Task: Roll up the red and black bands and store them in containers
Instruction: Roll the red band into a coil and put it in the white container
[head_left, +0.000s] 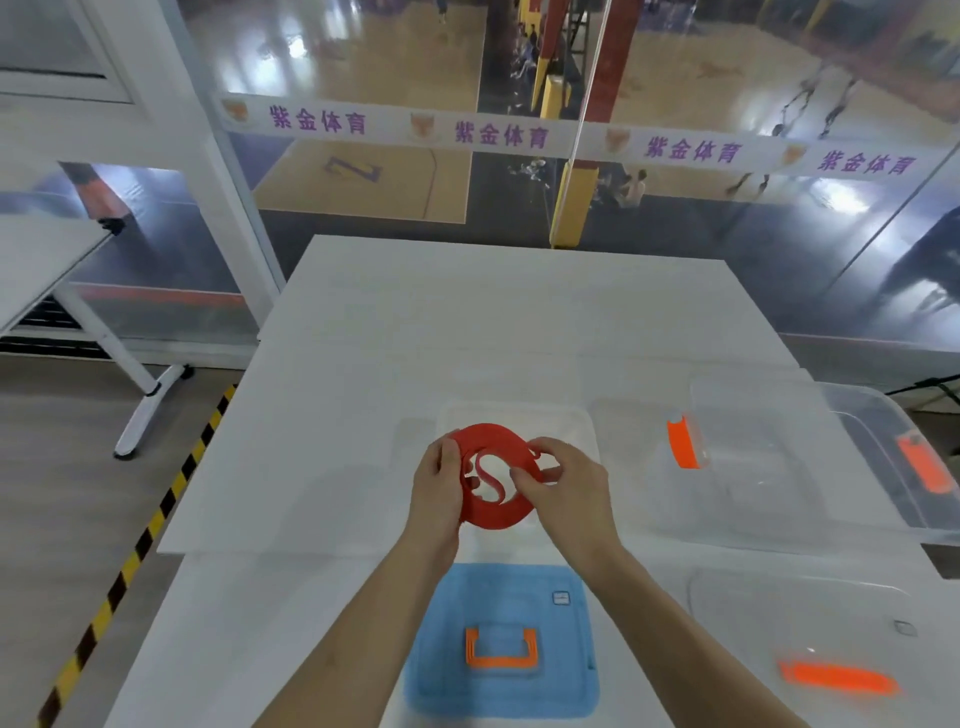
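Over a faint clear tub (566, 423), half hidden by hands, the coiled red band (498, 512) sits in both grips: left hand (439, 486) clenched on one rim, right hand (566, 491) on the other. Bare worktop (467, 312) stretches beyond.

A white tabletop (467, 322) stands against a glass wall (363, 218) framed by a white post (208, 156). A white strip with purple characters (498, 132) crosses the glass. Beyond it lies a glossy wooden court floor (363, 67) with bright glare. At left, a second white table (47, 260) stands on grey flooring (62, 467) beside yellow-and-black tape (140, 540).
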